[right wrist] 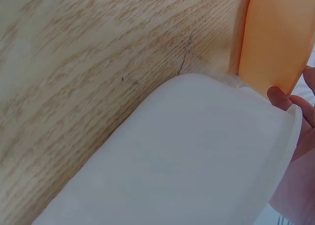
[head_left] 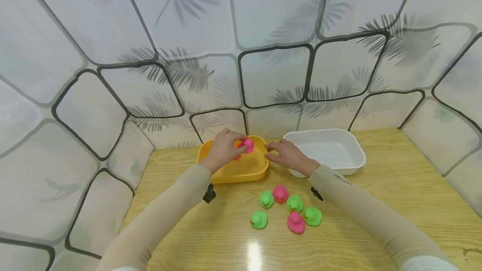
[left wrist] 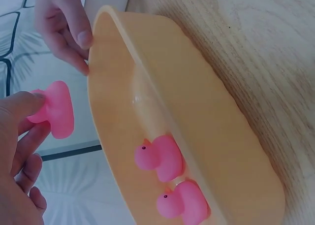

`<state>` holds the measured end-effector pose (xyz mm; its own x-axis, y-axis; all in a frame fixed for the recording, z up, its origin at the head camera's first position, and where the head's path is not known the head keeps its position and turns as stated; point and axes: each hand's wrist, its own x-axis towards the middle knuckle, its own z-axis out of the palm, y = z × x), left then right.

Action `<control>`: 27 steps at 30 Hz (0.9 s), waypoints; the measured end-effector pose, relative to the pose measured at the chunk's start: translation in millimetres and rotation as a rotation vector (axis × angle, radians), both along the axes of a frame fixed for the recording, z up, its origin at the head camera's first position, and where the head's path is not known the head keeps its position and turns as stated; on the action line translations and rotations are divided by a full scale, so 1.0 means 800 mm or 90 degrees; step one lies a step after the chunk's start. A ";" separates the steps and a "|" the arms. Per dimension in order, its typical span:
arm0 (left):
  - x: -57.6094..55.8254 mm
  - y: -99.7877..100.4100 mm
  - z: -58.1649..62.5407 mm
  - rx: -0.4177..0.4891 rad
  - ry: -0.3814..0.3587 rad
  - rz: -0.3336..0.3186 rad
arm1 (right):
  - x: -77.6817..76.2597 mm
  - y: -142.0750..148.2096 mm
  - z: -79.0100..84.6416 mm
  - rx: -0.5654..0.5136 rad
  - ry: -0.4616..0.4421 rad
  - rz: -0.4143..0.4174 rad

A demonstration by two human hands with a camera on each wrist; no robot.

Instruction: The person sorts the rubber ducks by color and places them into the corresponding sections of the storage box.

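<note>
My left hand (head_left: 225, 149) pinches a pink rubber duck (left wrist: 60, 109) between thumb and fingers, held up over the yellow tub (head_left: 241, 177). Inside that tub, in the left wrist view, two more pink ducks (left wrist: 167, 158) sit along the near wall. My right hand (head_left: 289, 156) is between the two tubs, its thumb and fingertips right at the yellow tub's right rim, fingers loosely bent and holding nothing. Part of this hand is hidden behind the white tub (right wrist: 187, 146) in the right wrist view.
In front of the tubs, several green ducks (head_left: 258, 219) and two pink ducks (head_left: 280, 194) lie grouped on the wooden table (head_left: 203, 229). The white tub stands at the back right. A patterned curtain (head_left: 275, 74) hangs behind and around the table.
</note>
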<state>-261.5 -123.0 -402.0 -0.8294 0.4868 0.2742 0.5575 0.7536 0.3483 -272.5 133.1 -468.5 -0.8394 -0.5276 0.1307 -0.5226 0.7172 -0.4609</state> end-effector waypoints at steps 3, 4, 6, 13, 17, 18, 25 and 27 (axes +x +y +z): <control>-0.007 0.003 -0.005 -0.002 -0.020 0.011 | 0.000 0.000 0.000 -0.006 0.000 0.006; -0.009 0.004 -0.006 -0.004 -0.025 0.013 | 0.000 -0.001 0.000 -0.006 -0.002 0.006; -0.013 0.005 -0.008 0.002 -0.031 0.019 | -0.001 -0.001 0.000 -0.003 -0.002 0.006; -0.027 0.008 -0.017 0.034 -0.060 0.059 | -0.004 -0.001 -0.002 0.001 -0.006 0.005; -0.033 0.011 -0.021 0.027 -0.082 0.079 | -0.005 0.001 -0.001 0.004 -0.005 -0.003; -0.035 0.012 -0.023 0.021 -0.082 0.081 | -0.004 0.001 -0.001 0.004 -0.003 -0.003; -0.043 0.021 -0.041 -0.018 -0.089 0.097 | -0.004 0.002 -0.002 -0.002 -0.001 0.002; -0.044 0.024 -0.046 -0.025 -0.099 0.106 | -0.004 0.002 -0.003 -0.004 0.003 0.008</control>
<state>-296.3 -104.1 -438.6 -0.9301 0.3472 0.1198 0.3657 0.8453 0.3896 -275.3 135.0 -471.3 -0.8323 -0.5369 0.1379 -0.5333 0.7076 -0.4636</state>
